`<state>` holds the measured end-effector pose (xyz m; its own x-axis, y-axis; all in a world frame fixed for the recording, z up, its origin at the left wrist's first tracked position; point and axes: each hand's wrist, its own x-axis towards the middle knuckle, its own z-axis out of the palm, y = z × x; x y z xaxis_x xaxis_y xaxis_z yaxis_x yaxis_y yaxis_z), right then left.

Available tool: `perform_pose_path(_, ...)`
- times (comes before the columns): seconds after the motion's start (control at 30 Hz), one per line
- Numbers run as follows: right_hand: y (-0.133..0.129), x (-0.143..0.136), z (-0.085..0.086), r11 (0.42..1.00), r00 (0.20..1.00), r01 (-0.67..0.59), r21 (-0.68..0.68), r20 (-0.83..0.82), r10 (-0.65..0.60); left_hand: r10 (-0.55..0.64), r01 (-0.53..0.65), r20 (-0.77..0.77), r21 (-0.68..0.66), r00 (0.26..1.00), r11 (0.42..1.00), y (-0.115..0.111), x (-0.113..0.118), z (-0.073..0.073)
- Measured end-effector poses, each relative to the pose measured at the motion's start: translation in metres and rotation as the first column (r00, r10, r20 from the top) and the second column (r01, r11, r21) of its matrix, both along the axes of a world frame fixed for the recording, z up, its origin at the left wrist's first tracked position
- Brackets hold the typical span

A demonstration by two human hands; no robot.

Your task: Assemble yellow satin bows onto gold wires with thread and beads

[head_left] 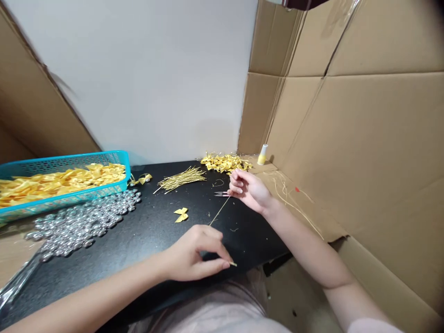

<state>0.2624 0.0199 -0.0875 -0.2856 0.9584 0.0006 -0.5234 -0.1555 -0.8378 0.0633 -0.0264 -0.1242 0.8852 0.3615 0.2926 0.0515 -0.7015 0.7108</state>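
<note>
My left hand (199, 254), low over the front of the black table, has thumb and forefinger pinched together. A short pale-yellow end (233, 264) sticks out of that pinch. Farther back, my right hand (250, 190) is closed with its fingers curled. From it a thin gold cord (219, 212) runs taut down toward my left hand and passes out of sight behind it; whether it is the same strand as the pale end I cannot tell. Thread snips (221, 194) lie just beside my right fingers. One yellow ribbon bow (181, 214) rests beyond my left hand.
A blue basket (127, 173) of yellow ribbon bows stands left, with silver beads (86, 222) before it. Gold cord lengths (182, 179) and a pile of bows (225, 163) lie at the back. A thread cone (262, 155) stands by the cardboard wall (364, 138).
</note>
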Motion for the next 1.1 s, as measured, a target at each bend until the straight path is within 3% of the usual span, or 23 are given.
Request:
perform_pose_path(0.13, -0.016, 0.0, 0.003, 0.994, 0.999, 0.024, 0.105, 0.039, -0.028, -0.084, 0.093, -0.084, 0.12, 0.993, 0.988, -0.009, -0.003, -0.008)
perform_pose_path(0.23, -0.026, 0.0, 0.007, 0.989, 0.998, 0.028, 0.146, 0.053, -0.036, -0.029, 0.029, -0.002, 0.172, 1.0, 0.985, -0.006, -0.015, -0.003)
perform_pose_path(0.33, -0.032, 0.0, 0.011, 0.986, 0.997, 0.008, 0.165, 0.075, -0.021, 0.21, -0.23, 0.17, 0.108, 0.963, 0.967, 0.006, -0.021, 0.014)
perform_pose_path(0.4, -0.034, -0.002, 0.013, 0.983, 0.996, -0.004, 0.184, 0.094, -0.013, 0.448, -0.452, 0.247, -0.043, 0.859, 0.891, 0.017, -0.017, 0.026)
perform_pose_path(0.47, -0.035, -0.005, 0.013, 0.98, 0.992, -0.028, 0.195, 0.124, 0.004, 0.576, -0.526, 0.252, -0.243, 0.777, 0.815, 0.026, -0.006, 0.036)
perform_pose_path(0.57, -0.036, -0.009, 0.011, 0.982, 0.986, -0.073, 0.176, 0.158, 0.045, 0.619, -0.412, 0.285, -0.537, 0.732, 0.736, 0.037, 0.018, 0.04)
perform_pose_path(0.63, -0.035, -0.01, 0.01, 0.984, 0.987, -0.073, 0.165, 0.156, 0.047, 0.618, -0.308, 0.337, -0.641, 0.711, 0.703, 0.043, 0.032, 0.039)
perform_pose_path(0.8, -0.031, -0.007, 0.004, 0.984, 0.993, 0.005, 0.176, 0.118, -0.026, 0.57, -0.189, 0.416, -0.667, 0.708, 0.721, 0.053, 0.05, 0.035)
perform_pose_path(0.93, -0.03, 0.006, -0.006, 0.914, 0.931, 0.263, 0.309, 0.166, -0.324, 0.596, -0.211, 0.356, -0.706, 0.72, 0.676, 0.054, 0.057, 0.031)
perform_pose_path(1.03, -0.037, 0.022, -0.015, 0.845, 0.855, 0.412, 0.341, 0.175, -0.487, 0.589, -0.284, 0.211, -0.719, 0.78, 0.634, 0.048, 0.066, 0.022)
perform_pose_path(1.1, -0.046, 0.03, -0.019, 0.833, 0.844, 0.463, 0.303, 0.135, -0.519, 0.498, -0.278, 0.143, -0.684, 0.855, 0.674, 0.041, 0.077, 0.011)
